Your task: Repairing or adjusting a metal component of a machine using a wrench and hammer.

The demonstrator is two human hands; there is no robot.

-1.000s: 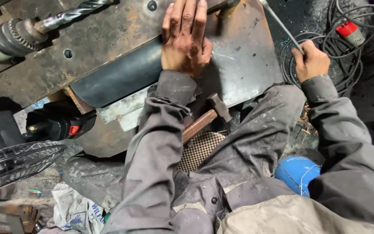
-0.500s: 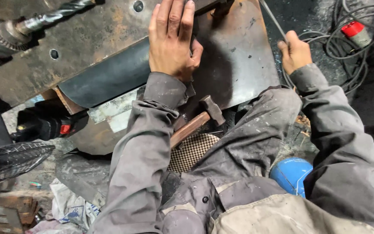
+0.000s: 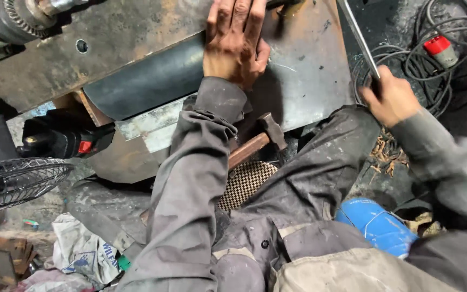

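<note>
Rod: thin metal rod [image 3: 359, 38], long axis slanting from the right fist up and leftward to the top edge, beside the steel plate [image 3: 304, 70].
Right hand: right hand [image 3: 389, 100], fingers clamped around the rod's lower end.
Left hand: left hand [image 3: 236, 40], fingers spread slightly, flat on the plate.
Nearby: hammer [image 3: 260, 138] lies on the lap; cables [image 3: 433, 59] right.

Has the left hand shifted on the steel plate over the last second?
No. The left hand lies flat on the steel plate at the same spot beside the dark curved piece; only the camera view shifted.
</note>
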